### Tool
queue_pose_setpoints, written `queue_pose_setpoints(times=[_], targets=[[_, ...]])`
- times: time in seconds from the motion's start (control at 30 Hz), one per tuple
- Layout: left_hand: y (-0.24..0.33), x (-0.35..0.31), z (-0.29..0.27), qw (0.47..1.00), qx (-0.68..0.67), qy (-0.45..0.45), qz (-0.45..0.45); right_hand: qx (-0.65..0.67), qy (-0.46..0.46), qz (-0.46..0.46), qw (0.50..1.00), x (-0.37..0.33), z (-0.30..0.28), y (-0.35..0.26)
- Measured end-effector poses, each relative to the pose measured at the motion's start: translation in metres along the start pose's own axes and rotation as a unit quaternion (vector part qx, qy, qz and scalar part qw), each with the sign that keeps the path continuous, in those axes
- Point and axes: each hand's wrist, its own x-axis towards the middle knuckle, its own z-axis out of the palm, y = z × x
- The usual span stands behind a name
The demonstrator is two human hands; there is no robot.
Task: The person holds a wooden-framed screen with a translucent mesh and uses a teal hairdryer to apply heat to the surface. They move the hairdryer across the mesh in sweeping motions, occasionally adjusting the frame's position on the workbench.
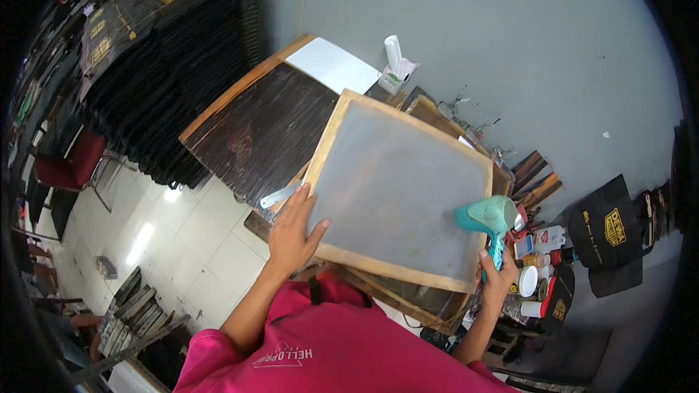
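A large silk-screen frame (397, 189), pale mesh in a wooden border, lies at an angle in front of me over the dark table (258, 131). My left hand (293, 229) rests on the frame's near left edge, fingers stretched along the wood and thumb spread over the mesh. Just beyond its fingertips a metal ruler (277, 196) sticks out. In my right hand (499, 276) is the handle of a teal hair dryer (486, 215). The hand is closed around it beside the near right corner, and the dryer's nozzle points left over the mesh.
A white sheet (333, 64) and a tissue pack (397, 78) lie at the table's far end. Tubs (528, 281) crowd the right side. A tall stack of black bags (171, 80) rises at the left, near a red chair (69, 164). The grey wall bounds the back.
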Motion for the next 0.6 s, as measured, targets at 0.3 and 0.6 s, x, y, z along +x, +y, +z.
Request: queue_pose_setpoints(times=[0.3,0.6], targets=[[-0.004,-0.005,0.003,1.0,0.014,0.021,0.014,0.042,-0.177,-0.006,0.983,-0.004,0.067,-0.019],[-0.008,-0.009,0.006,0.998,0.01,0.049,0.024,0.022,-0.267,-0.027,0.963,-0.014,0.103,-0.021]])
